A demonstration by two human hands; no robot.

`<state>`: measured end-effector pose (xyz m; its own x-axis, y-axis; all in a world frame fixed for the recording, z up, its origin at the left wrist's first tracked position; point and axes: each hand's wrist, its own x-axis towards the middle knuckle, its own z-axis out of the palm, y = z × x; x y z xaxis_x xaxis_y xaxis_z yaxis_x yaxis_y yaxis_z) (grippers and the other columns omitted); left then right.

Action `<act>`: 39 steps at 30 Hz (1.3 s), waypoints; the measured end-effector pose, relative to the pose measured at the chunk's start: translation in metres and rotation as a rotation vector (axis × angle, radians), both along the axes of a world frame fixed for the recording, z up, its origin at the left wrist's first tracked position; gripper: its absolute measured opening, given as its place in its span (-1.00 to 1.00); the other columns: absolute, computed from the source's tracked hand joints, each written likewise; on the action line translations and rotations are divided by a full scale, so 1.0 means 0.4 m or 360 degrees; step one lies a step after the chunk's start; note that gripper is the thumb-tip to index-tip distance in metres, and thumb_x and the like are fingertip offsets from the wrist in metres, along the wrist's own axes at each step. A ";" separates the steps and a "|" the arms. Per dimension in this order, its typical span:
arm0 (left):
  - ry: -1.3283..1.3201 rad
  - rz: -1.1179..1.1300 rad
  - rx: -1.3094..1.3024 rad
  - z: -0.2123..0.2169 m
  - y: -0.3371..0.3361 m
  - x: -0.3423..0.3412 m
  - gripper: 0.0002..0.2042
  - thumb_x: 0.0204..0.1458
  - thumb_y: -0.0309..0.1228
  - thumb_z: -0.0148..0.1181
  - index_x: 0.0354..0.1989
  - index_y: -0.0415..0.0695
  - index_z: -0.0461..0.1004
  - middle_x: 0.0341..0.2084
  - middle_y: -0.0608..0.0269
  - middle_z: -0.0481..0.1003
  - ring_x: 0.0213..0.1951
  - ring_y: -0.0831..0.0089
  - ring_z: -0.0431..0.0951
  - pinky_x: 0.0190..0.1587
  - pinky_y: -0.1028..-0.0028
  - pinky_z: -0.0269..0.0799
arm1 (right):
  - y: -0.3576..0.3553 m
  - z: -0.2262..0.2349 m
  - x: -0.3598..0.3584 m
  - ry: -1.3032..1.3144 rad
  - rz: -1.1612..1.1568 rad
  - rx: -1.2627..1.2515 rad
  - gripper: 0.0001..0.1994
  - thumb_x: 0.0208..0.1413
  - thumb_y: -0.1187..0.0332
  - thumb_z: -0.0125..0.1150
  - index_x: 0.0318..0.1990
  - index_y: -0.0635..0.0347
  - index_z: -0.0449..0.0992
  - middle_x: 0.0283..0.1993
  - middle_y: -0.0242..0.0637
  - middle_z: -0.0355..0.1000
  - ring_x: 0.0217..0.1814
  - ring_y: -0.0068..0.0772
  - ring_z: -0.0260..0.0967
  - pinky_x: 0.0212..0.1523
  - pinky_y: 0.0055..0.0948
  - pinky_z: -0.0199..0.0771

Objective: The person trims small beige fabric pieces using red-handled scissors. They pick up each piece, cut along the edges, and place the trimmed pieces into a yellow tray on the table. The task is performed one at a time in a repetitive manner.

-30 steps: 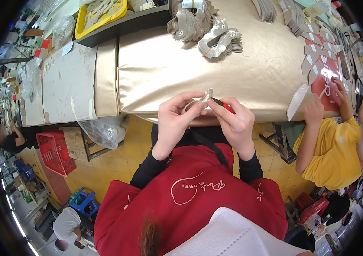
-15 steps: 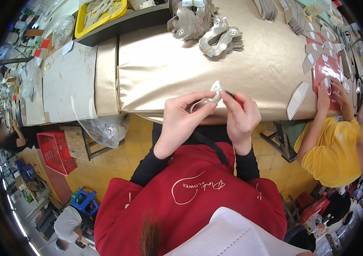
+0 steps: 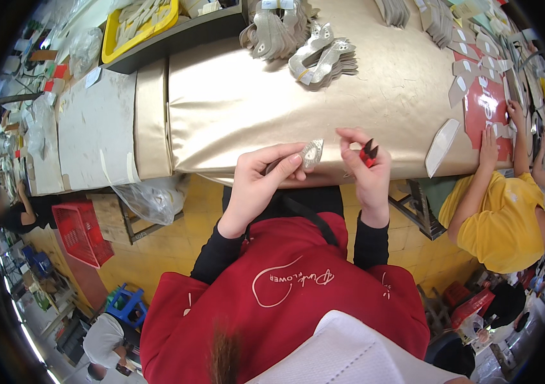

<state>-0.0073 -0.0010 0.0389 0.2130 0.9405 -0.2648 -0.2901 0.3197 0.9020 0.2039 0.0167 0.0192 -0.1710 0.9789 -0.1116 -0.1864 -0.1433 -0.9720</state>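
Observation:
My left hand (image 3: 256, 178) pinches a small, pale silvery cut piece with a perforated, pointed end (image 3: 311, 154) between thumb and fingers, just over the near edge of the table. Most of the piece beyond that end is hidden by the fingers. To its right, my right hand (image 3: 372, 184) keeps a small pair of red-handled thread snips (image 3: 369, 155) in its grip, the dark pointed tips upward. The right thumb and forefinger reach toward the piece, apart from it; whether they pinch a thread is too fine to tell.
A gold sheet (image 3: 221, 109) covers the table. Farther back lie a banded bundle of silvery cut pieces (image 3: 323, 61) and a larger stack (image 3: 272, 32). A yellow tray (image 3: 107, 48) sits at back left. On the right, a co-worker in yellow (image 3: 496, 221) works beside a loose pale piece (image 3: 442, 147).
The snips have swung away from the piece and now point upward in my right hand. My left hand has turned the piece and moved slightly left.

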 end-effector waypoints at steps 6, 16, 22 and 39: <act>-0.0219 -0.0053 -0.0214 -0.007 -0.003 0.020 -0.83 0.27 -0.44 0.11 -0.10 -0.28 0.52 -0.35 0.24 0.56 -0.31 0.56 0.55 -0.17 0.58 0.48 | -0.023 -0.004 -0.059 0.0232 0.0136 -0.0033 -0.80 0.11 0.58 0.27 -0.09 0.36 0.58 -0.23 -0.37 0.41 -0.19 -0.62 0.34 -0.15 -0.60 0.33; 0.0046 0.0021 0.0089 -0.009 -0.017 0.028 -0.86 0.23 -0.52 0.15 -0.13 -0.35 0.50 -0.27 0.20 0.58 -0.19 0.47 0.59 -0.04 0.46 0.54 | -0.031 0.028 -0.080 0.0302 -0.0133 -0.0145 -0.93 0.17 0.52 0.28 -0.27 0.36 0.54 -0.34 -0.45 0.40 -0.40 -0.71 0.30 -0.36 -0.68 0.28; -0.0305 -0.0030 -0.0064 -0.032 -0.016 0.003 -0.88 0.22 -0.52 0.17 -0.16 -0.34 0.50 -0.28 0.10 0.58 -0.26 0.39 0.64 -0.16 0.46 0.62 | -0.041 0.025 -0.079 0.0447 -0.0084 -0.0311 -0.89 0.20 0.46 0.27 -0.23 0.34 0.53 -0.34 -0.49 0.39 -0.48 -0.82 0.19 -0.52 -0.73 0.10; -0.0287 0.0120 0.0062 -0.037 -0.024 0.009 -0.90 0.27 -0.51 0.09 -0.20 -0.32 0.41 -0.38 0.15 0.54 -0.31 0.42 0.64 -0.16 0.44 0.64 | -0.049 0.040 -0.125 -0.0328 -0.0178 0.0326 -0.78 0.06 0.59 0.35 -0.11 0.34 0.64 -0.23 -0.32 0.47 -0.34 -0.67 0.44 -0.35 -0.64 0.44</act>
